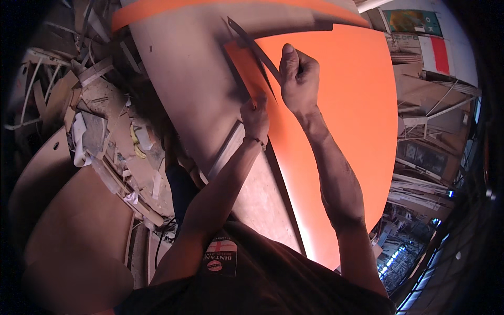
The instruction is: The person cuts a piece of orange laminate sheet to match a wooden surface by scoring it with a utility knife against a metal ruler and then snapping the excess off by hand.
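Note:
My right hand is closed in a fist, thumb up, around the hidden handle end of a long dark blade. The blade looks like a hand saw, with a small hole near its far tip, and slants up to the left. My left hand grips the near end of a narrow orange strip, just left of the blade. A dark gap runs between the strip and a large orange sheet with a curved right edge. Both lie over a broad grey-brown board.
Another orange band crosses the board's far end. Offcuts and scraps litter the floor at left, near curved brown panels. Stacked boards and sheets line the right side. A pale wooden surface shows beneath my left forearm.

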Demonstrator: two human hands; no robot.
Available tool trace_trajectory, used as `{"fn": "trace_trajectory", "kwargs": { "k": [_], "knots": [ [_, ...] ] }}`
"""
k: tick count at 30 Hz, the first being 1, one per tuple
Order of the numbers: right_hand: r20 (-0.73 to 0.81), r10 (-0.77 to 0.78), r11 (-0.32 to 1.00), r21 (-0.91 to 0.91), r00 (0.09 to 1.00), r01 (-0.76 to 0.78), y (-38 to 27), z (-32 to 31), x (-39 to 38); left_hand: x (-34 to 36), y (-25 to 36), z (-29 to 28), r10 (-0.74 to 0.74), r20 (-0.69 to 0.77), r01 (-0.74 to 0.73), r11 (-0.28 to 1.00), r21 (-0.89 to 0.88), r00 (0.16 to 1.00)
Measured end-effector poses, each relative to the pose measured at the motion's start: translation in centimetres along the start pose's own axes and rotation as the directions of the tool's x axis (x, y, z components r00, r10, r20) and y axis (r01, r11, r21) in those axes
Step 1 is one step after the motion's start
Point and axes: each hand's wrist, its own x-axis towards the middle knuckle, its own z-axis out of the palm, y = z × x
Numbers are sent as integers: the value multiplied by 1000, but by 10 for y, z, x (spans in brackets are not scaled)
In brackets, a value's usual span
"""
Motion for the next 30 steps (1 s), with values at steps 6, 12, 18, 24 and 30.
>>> {"fn": "trace_trajectory", "kwargs": {
  "k": [6, 12, 18, 24, 30],
  "knots": [
    [34, 64, 995, 79, 997, -67, -2, 6, 23, 1, -11, -13, 7, 17, -8, 996, 88, 1000],
    [13, -85, 996, -12, 996, 85, 13, 9, 3, 4, -9, -4, -13, -4, 13, 1000, -7, 1000],
    [23, 18, 1000, 14, 1000, -19, -6, 4, 9, 34, 13, 11, 90, -138, -120, 965, -232, 986],
    [39, -23, 1000, -11, 999, 23, -9, 4, 2, 122, 77, 2, -307, 73, 310, 950, -31, 949],
    [32, -42, 998, -47, 999, 43, -3, 4, -4, 128, 64, 4, -184, 198, 218, 961, -171, 963]
  ]
}}
